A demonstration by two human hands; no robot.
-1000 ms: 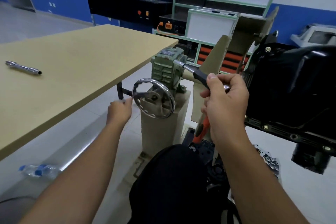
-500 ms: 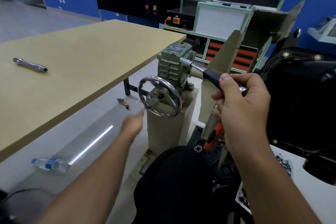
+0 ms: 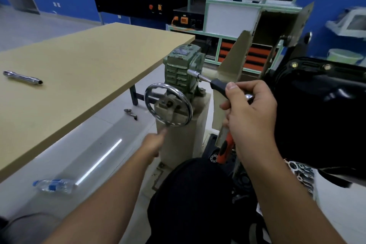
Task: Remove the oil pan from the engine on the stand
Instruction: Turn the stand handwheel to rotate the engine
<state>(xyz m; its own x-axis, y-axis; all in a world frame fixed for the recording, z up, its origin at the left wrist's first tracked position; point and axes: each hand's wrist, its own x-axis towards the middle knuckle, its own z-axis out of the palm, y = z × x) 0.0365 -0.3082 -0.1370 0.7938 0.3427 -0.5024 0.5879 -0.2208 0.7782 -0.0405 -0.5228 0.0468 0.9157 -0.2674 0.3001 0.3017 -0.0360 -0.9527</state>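
Blue-and-white walls and green-framed shelving are standing behind a broad tan wooden desk [image 3: 83, 77], which is carrying a short chrome extension bar [image 3: 22, 78] near its left edge. Just beside the desk's near corner, a beige engine-stand pedestal [image 3: 178, 144] is holding a green ribbed gearbox [image 3: 183, 69] with a round chrome handwheel [image 3: 168, 104] facing the camera. The left hand [image 3: 153, 144] is reaching toward the bottom of the handwheel's rim with a finger stretched out; it is too blurred to tell whether it is touching, and I cannot tell if it is loose or gripping. The right hand [image 3: 249, 113] is clenched round the black handle of a chrome ratchet wrench [image 3: 208, 80], whose socket end is pointing at the gearbox, and it is also gripping an orange-and-black handled tool [image 3: 224, 150] hanging below the palm. The glossy black oil pan [image 3: 320, 109] is sitting on the engine at the right, bolts showing along its flange. A clear plastic water bottle [image 3: 54, 185] and a small metal part [image 3: 130, 113] are lying on the floor.
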